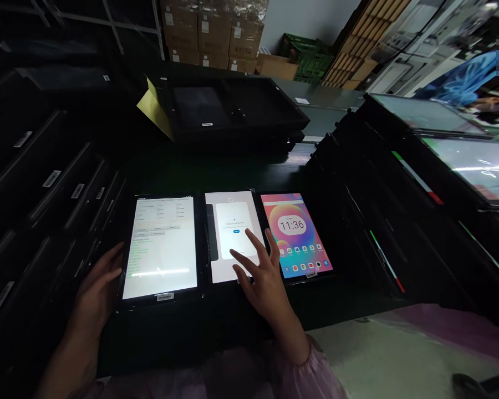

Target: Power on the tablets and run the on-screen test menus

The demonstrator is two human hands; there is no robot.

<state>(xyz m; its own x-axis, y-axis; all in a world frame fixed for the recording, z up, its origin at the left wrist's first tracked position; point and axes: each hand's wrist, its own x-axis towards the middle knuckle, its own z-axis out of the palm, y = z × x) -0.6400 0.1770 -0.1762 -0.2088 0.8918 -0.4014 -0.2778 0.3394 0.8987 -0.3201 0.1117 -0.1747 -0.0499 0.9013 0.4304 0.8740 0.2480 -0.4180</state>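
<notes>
Three lit tablets lie side by side on a dark table. The left tablet [162, 266] shows a white page with check boxes and green text. A floating white card fills much of the middle tablet [222, 271]. On the right tablet [293, 233] is a colourful home screen reading 11:36. My right hand [260, 269] is over the middle tablet with its fingers spread, fingertips at or just above the screen; it holds nothing. Beside the left tablet's left edge is my left hand [102, 282], fingers bent and apart, near or touching that edge.
Black trays with labels [52, 178] are stacked at the left. More stacked trays with tablets [474, 160] stand at the right. Behind the tablets sits a black tray [258, 108] with a yellow sheet [153, 108]. Cartons [220, 33] and green crates [307, 55] are farther back.
</notes>
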